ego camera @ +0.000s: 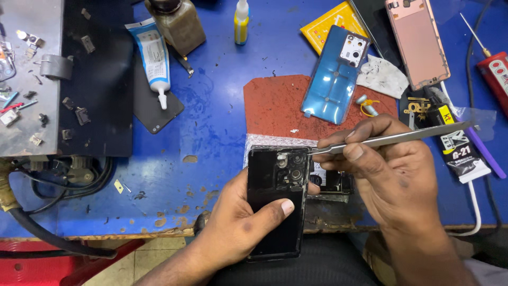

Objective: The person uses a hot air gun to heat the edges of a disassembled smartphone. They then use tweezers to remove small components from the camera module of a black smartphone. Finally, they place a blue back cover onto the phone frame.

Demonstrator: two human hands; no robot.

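**A:** so what's each hand doing here?

**B:** left hand (241,225) is wrapped round a black phone (275,201), thumb across its face, holding it just over the near edge of the blue worktop (211,132). right hand (386,169) is pinched shut on metal tweezers (391,139), tips touching the phone's top right corner, right by the camera cluster.

**A:** and the stuff around it?

**B:** red mat (275,106) just behind the phone, blue back cover (333,74) lying half on it. pink phone frame (418,42) further right, a glue tube (153,58) off to the left, well apart from the hands. small yellow-and-white bottle (241,24) at the back.
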